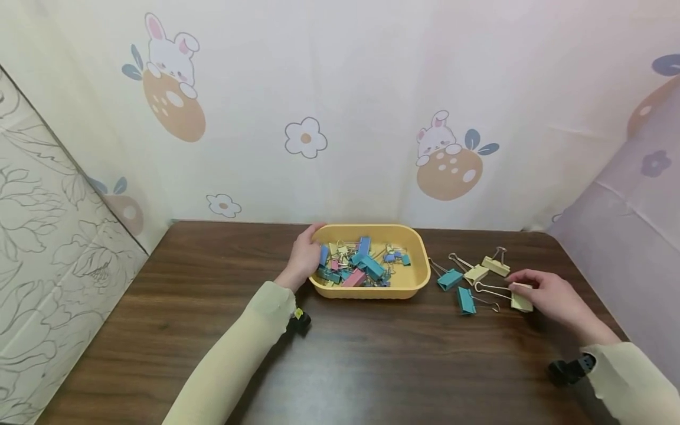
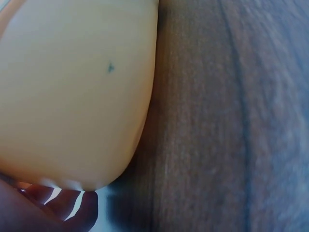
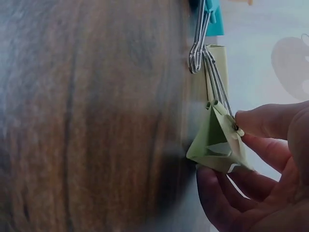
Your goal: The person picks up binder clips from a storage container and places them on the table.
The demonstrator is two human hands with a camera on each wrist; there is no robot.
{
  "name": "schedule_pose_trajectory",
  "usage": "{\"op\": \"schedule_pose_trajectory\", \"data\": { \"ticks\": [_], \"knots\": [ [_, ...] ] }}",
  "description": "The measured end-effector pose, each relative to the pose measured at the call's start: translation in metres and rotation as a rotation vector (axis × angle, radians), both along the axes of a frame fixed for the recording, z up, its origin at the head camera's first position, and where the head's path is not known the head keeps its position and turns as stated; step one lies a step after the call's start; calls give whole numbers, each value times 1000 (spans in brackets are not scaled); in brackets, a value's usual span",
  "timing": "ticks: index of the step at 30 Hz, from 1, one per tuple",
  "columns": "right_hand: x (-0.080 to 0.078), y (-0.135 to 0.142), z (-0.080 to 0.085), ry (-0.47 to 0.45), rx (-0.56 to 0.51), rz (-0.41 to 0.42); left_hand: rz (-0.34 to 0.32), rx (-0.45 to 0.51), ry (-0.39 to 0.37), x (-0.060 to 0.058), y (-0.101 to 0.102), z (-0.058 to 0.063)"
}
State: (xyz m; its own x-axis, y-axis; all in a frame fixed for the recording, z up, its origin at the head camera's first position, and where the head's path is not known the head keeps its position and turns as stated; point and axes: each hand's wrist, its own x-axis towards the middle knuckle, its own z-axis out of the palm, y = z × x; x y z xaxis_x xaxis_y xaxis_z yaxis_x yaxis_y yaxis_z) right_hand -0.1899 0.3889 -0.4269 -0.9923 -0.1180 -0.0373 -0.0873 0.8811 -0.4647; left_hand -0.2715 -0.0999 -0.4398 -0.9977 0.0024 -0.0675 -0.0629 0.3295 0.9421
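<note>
Along the left end of a yellow plastic bin [image 1: 372,292], my left hand [image 1: 304,257] grips the rim. The left wrist view has its curled fingers [image 2: 87,208] against the bin's outer wall [image 2: 72,96]. Toward the right of the table, my right hand [image 1: 555,298] pinches a pale yellow binder clip [image 1: 522,298] between thumb and fingers. That clip's wire handles point left. Beside it lie two more yellow binder clips [image 1: 496,265] and two teal binder clips [image 1: 466,301]. Another teal clip [image 3: 213,19] shows at the top of the right wrist view.
Inside the bin is a pile of blue, teal, pink and yellow binder clips [image 1: 353,277], mostly toward its left. The dark wood table [image 1: 372,354] ends at a patterned curtain [image 1: 361,177] behind. Another curtain [image 1: 637,212] hangs along the right side.
</note>
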Motion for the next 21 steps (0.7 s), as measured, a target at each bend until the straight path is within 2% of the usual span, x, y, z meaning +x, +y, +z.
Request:
{"op": "schedule_pose_trajectory", "data": {
  "ticks": [6, 11, 16, 21],
  "knots": [
    [0, -4, 3, 51, 47, 11, 0, 5, -9, -1, 0, 0],
    [1, -20, 16, 141, 86, 11, -13, -1, -8, 0, 2, 1],
    [-4, -61, 38, 229, 75, 88, -9, -5, 2, 0, 1, 2],
    [-13, -111, 50, 248, 24, 203, 1, -8, -9, 0, 1, 1]
  ]
}}
